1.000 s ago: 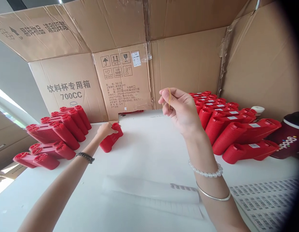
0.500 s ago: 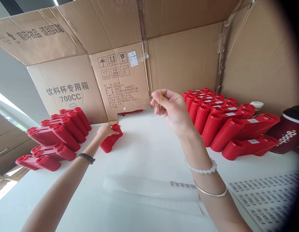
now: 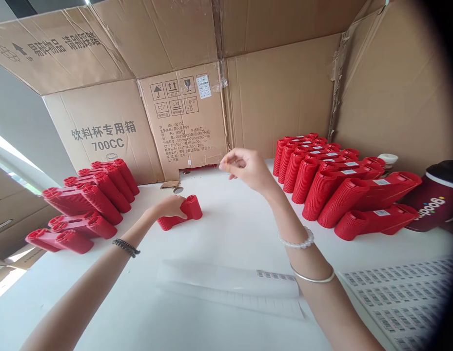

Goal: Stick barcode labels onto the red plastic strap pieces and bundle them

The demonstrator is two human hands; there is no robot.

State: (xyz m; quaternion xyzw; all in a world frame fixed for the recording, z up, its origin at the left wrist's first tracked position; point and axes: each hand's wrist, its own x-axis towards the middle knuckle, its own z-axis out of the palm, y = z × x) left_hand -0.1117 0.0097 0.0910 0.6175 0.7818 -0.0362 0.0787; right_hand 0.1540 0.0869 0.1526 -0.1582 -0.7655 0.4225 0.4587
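Observation:
My left hand [image 3: 171, 206] is closed around a short stack of red ribbed plastic pieces [image 3: 192, 208], which stands on the white table. Its far end shows past my fingertips; the rest is partly under my palm. Higher and to the right, my right hand [image 3: 248, 168] is raised above the table with thumb and fingers pinched. A thin yellow rubber band [image 3: 226, 161] shows faintly between those fingertips, mostly hidden by them. The two hands are apart.
More red stacks [image 3: 102, 195] stand at the left, and a longer row of labelled red stacks [image 3: 314, 180] at the right beside a dark red cup [image 3: 433, 197]. Barcode label sheets [image 3: 398, 297] and backing paper [image 3: 226, 282] lie in front. Cardboard [image 3: 281, 97] walls the back.
My left hand has shifted right and turned the red stack so it lies more sideways. My right hand has dropped a little, and the rubber band shows less.

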